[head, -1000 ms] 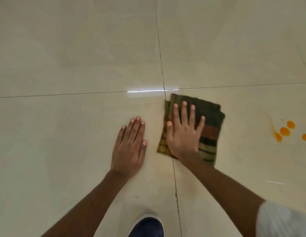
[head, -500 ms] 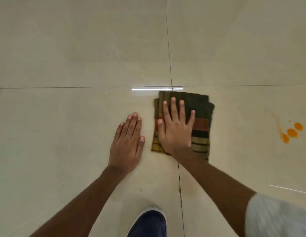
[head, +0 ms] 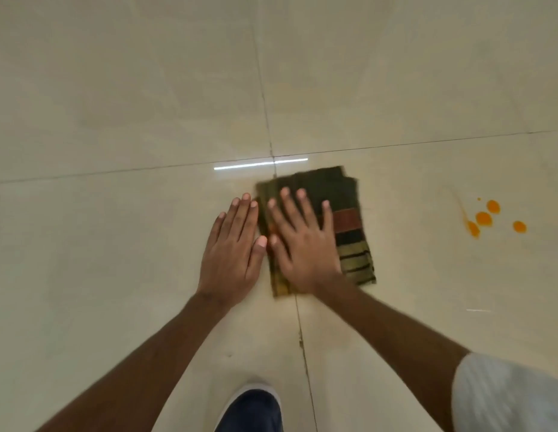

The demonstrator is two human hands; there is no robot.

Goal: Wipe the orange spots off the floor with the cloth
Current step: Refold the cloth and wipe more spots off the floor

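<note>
A folded dark green cloth [head: 349, 226] with red and olive stripes lies flat on the cream floor tiles. My right hand [head: 302, 244] presses on its left half with straight, spread fingers. Flat on the bare tile just left of the cloth rests my left hand [head: 232, 251], its thumb close to my right thumb. Several orange spots [head: 484, 218] with a faint orange smear sit on the floor to the right, well apart from the cloth.
A dark blue shoe with a white edge [head: 249, 410] shows at the bottom centre. Tile joints [head: 265, 104] cross just above the cloth, beside a bright light reflection [head: 259, 164]. A white sleeve [head: 505, 397] is at the lower right.
My left hand has slid right until it lies next to my right hand and the cloth's left edge. The cloth has turned slightly under my right hand.
</note>
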